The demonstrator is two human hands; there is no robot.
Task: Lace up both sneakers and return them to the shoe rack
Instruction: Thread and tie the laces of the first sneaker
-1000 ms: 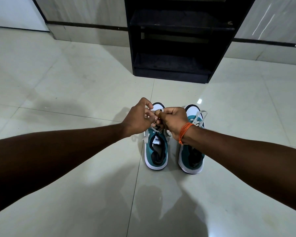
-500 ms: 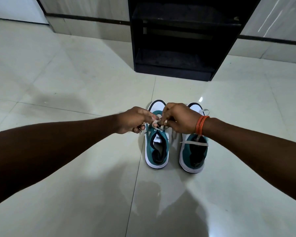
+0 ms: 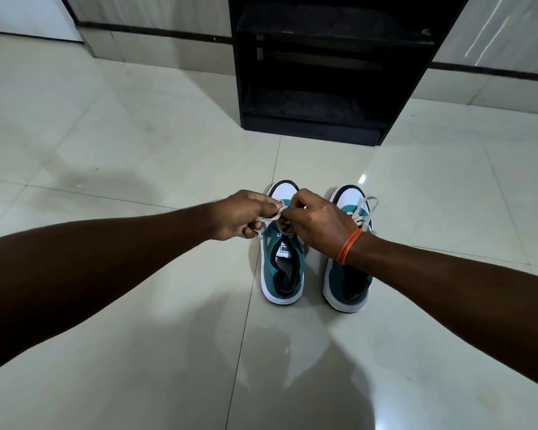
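Both hands — left hand [image 3: 246, 215], right hand [image 3: 319, 221] — pinch the lace [image 3: 272, 215] over the left sneaker [image 3: 282, 268] on the floor; right sneaker [image 3: 348, 280] looks loosely laced, shoe rack [image 3: 317, 125] empty — roughly midway.

A pale, glossy tiled floor [image 3: 112, 144] is filling most of the frame, its grout lines running across and down it and light glinting off the tiles. Two teal-and-white sneakers are standing directly on it at the centre, side by side and just apart, toes pointing toward the top of the frame: the left sneaker [image 3: 282, 271] lower centre, the right sneaker [image 3: 348, 280] just to its right. A black shoe rack [image 3: 323, 125] is standing on the floor at the upper centre, well apart from the sneakers, its dark shelves facing the camera. Soft shadows are lying across the tiles at the bottom of the frame.
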